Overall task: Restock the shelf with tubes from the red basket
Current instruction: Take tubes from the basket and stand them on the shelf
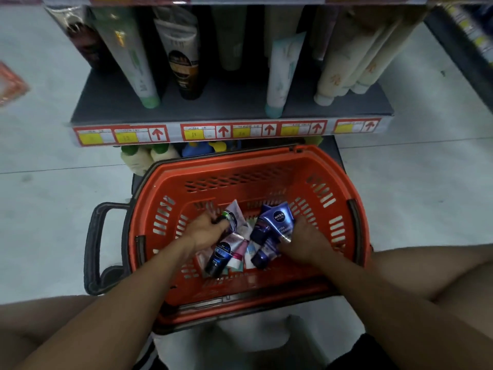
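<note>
A red basket (330, 182) sits on the floor in front of the shelf (229, 108), with several small tubes piled on its bottom. My left hand (206, 228) reaches into the pile and grips a silver tube with a dark cap (234, 213). My right hand (306, 241) holds a blue Nivea tube (278, 218) at its lower end. A dark blue tube with a black cap (218, 259) lies just below my left hand, beside pink and white tubes. The grey shelf carries leaning tubes, with gaps between them.
Red and yellow price tags (226, 130) line the shelf's front edge. Bottles (149, 156) stand on the lower level behind the basket. The basket's black handle (96, 244) sticks out to the left. My knees frame the bottom corners; pale floor lies on both sides.
</note>
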Demonstrator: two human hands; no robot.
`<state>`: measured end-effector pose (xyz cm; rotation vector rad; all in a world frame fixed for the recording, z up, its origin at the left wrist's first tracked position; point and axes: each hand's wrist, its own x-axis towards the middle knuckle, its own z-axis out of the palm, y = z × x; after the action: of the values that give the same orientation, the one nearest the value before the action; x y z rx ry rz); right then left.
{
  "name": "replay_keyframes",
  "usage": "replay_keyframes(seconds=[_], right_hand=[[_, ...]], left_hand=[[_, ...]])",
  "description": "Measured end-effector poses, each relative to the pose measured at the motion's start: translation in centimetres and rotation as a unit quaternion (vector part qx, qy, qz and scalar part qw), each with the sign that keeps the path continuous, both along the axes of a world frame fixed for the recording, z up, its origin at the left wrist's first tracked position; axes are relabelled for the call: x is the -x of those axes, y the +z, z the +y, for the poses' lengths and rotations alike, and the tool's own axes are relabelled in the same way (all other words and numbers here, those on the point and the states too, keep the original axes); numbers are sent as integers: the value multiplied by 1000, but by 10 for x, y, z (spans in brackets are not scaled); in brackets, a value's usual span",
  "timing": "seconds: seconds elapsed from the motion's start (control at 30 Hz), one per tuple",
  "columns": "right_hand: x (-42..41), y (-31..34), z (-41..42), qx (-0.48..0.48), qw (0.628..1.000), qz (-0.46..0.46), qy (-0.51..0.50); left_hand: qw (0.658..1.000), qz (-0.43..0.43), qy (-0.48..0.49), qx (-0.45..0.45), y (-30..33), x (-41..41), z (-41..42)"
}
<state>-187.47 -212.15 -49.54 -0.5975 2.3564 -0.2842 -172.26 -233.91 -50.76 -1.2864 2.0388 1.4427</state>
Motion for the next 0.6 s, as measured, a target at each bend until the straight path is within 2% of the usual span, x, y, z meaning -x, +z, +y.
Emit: replay_keyframes(seconds=[0.1, 0.23, 0.3, 0.47, 0.6], right_hand=[[-1, 16, 0, 20, 1000, 2, 1], [-2, 40, 0, 47, 999, 14, -9], [-5, 51, -1, 65, 998, 20, -15], [-14, 79, -4, 140, 989, 10, -35], [-24, 103, -14, 221, 973, -46, -48]], left_hand=[[992, 35, 108, -50, 26, -4, 14], [977, 98, 162, -96, 47, -12, 22], [975, 122, 163, -92, 59, -17, 25], [974, 187, 130, -6, 95, -26, 35], [962, 244, 116, 29, 122, -29, 41]])
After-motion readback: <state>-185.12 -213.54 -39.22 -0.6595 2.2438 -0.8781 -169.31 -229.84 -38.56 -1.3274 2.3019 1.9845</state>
